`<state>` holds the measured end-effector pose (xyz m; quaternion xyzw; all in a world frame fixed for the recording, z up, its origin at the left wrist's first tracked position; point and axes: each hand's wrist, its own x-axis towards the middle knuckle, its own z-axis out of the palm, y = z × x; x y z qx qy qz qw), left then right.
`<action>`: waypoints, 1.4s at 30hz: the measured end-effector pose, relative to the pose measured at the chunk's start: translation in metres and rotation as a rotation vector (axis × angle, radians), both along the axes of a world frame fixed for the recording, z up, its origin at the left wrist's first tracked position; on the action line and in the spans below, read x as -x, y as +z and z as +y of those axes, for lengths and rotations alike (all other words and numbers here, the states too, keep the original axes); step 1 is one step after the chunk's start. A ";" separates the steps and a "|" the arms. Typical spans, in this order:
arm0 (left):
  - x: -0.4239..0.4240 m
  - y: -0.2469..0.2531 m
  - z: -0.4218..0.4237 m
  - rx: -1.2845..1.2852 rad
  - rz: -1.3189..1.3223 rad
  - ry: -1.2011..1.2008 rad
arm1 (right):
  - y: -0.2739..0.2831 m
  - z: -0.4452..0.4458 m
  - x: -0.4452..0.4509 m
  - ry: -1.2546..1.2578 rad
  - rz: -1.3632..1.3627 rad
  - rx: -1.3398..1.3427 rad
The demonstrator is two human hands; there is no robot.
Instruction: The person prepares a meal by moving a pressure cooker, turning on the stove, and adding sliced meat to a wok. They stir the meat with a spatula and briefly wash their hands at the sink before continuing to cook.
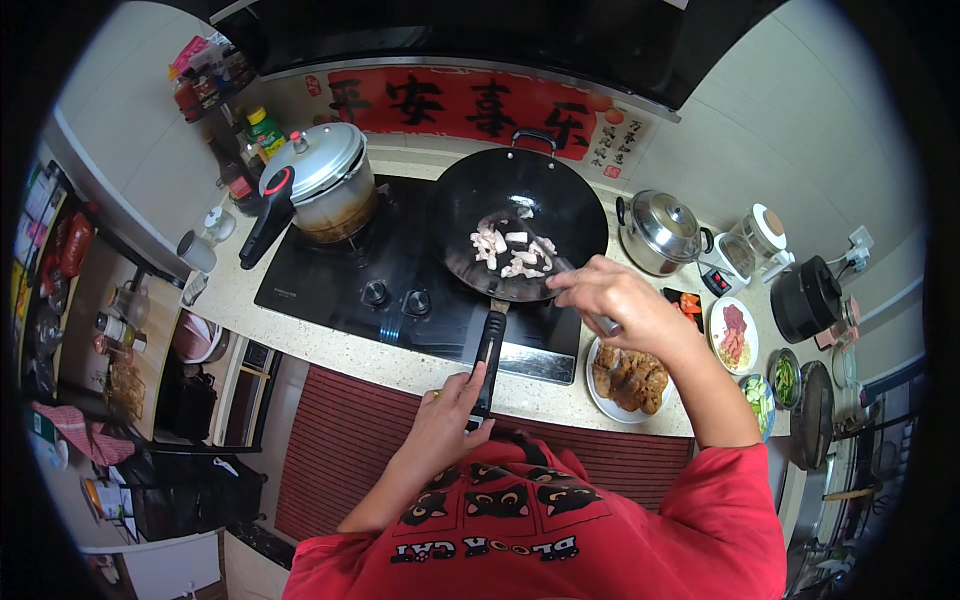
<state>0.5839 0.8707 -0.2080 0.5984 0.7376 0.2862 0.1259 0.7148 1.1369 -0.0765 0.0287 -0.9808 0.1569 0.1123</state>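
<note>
A black wok (574, 199) sits over the right side of the gas cooktop (315, 289), with several pale pieces of meat (517, 251) spread in its bottom. My left hand (452, 412) grips the wok's long black handle (491, 352) near its end. In my right hand (615, 300) is the handle of a metal spatula (559, 262), slanting down into the wok among the meat; its blade is blurred. Below my right hand, a white plate (607, 409) of browned meat (630, 379) lies on the counter.
A pressure cooker (334, 191) stands on the left burner, its black handle reaching over the counter edge. Right of the wok are a lidded steel pot (660, 229), a plate of raw sliced meat (733, 337), bowls of cut green vegetables (784, 379) and a black appliance (806, 300). A range hood (480, 41) hangs above.
</note>
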 end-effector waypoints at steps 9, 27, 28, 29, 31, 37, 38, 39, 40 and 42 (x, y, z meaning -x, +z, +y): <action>0.000 -0.003 -0.001 0.017 -0.008 0.001 | 0.021 -0.013 -0.005 0.130 -0.126 -0.095; 0.003 -0.004 0.001 0.024 -0.008 -0.009 | 0.036 -0.018 -0.028 0.085 -0.173 0.009; 0.003 -0.004 0.001 0.024 0.000 -0.015 | 0.035 -0.017 -0.028 0.102 -0.207 -0.038; 0.003 -0.004 0.001 0.026 0.008 -0.017 | 0.034 -0.017 -0.027 0.074 -0.167 -0.027; 0.004 -0.003 0.001 0.026 0.011 -0.017 | 0.032 -0.015 -0.027 0.046 -0.125 0.004; 0.004 -0.003 0.003 -0.002 0.012 -0.022 | 0.029 -0.006 -0.032 0.005 -0.098 0.071; 0.004 -0.003 0.002 0.002 0.003 -0.023 | 0.027 -0.004 -0.031 -0.011 -0.071 0.079; 0.004 -0.002 0.001 0.006 -0.004 -0.022 | 0.026 -0.003 -0.030 -0.023 -0.064 0.089; 0.004 -0.002 0.001 0.015 -0.009 -0.017 | 0.024 -0.001 -0.029 -0.058 -0.039 0.103; 0.004 -0.002 0.001 0.029 -0.018 -0.019 | 0.021 0.002 -0.026 -0.069 -0.047 0.019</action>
